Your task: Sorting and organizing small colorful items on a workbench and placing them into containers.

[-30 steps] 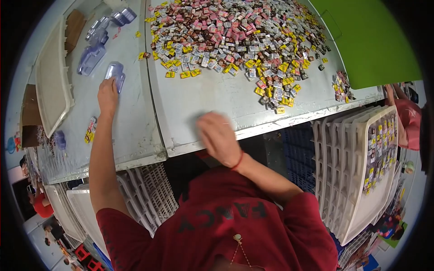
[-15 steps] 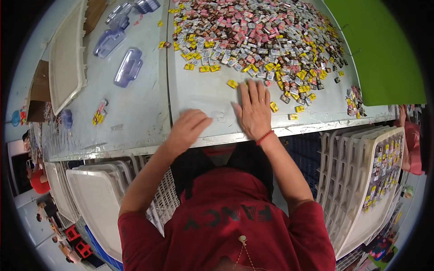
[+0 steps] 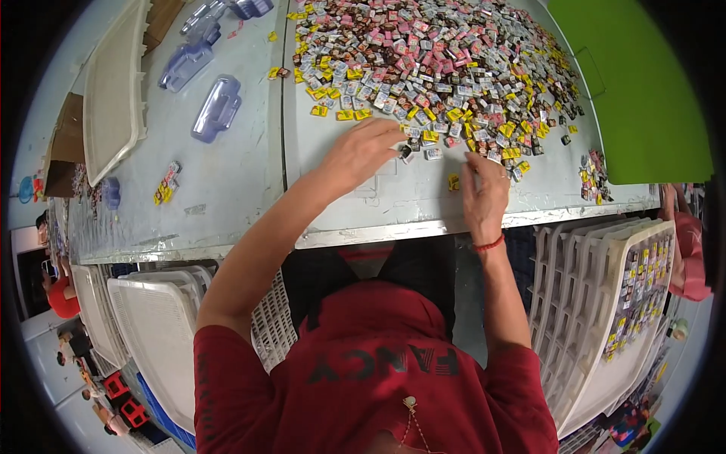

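Fingers bent, left hand point(image 3: 361, 155) and right hand point(image 3: 488, 193) flank loose pieces point(image 3: 433, 154) at the near edge of the pile point(image 3: 423, 68); whether either pinches one, I cannot tell. They look light, stiff and smooth, best taken by opposite sides, though crowding leaves little finger room. Bluish plastic trays point(image 3: 217, 110) lie left, across the seam point(image 3: 283, 113).

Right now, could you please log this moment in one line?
small multicoloured rectangular packets: heaped on pale grey tabletop; left hand: heap's edge; right hand: heap's edge
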The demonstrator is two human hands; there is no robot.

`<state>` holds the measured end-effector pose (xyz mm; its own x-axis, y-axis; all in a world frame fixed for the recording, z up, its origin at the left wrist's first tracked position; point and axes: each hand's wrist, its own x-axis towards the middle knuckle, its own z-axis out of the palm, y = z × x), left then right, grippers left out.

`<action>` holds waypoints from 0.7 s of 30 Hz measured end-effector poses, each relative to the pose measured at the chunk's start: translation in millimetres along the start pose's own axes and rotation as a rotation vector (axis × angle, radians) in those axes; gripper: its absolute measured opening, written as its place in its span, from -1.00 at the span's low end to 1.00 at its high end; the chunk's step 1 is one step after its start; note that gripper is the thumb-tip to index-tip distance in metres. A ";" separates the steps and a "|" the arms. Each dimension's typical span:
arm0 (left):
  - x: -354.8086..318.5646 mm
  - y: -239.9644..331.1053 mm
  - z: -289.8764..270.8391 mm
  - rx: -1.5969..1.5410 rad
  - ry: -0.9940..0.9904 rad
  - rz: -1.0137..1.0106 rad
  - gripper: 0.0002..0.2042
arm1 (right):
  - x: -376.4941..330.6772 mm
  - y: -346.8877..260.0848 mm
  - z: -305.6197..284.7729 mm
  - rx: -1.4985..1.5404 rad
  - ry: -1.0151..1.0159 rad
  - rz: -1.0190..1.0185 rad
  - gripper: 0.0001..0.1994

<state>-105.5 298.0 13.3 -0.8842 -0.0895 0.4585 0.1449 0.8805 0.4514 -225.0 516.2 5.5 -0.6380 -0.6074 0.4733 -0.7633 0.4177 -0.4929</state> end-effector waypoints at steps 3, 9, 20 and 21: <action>14.7 -7.4 16.8 0.008 -0.081 0.040 -0.72 | -1.6 -14.5 12.7 -0.014 0.007 -0.075 -0.76; -6.9 -14.5 19.2 -0.005 -0.083 -0.021 -0.73 | 2.3 -25.0 36.5 -0.113 -0.096 -0.115 -0.74; -2.0 2.9 7.5 0.008 0.053 -0.130 -0.84 | 12.0 -40.7 35.6 -0.089 0.006 -0.278 -0.82; -3.9 -2.2 7.9 0.021 0.057 -0.109 -0.83 | 9.0 -41.6 52.0 -0.116 -0.102 -0.261 -0.86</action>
<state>-105.9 300.1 4.4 -0.8674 -0.2113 0.4505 0.0390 0.8737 0.4849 -193.6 458.2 -7.7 -0.4098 -0.7666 0.4944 -0.9104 0.3093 -0.2749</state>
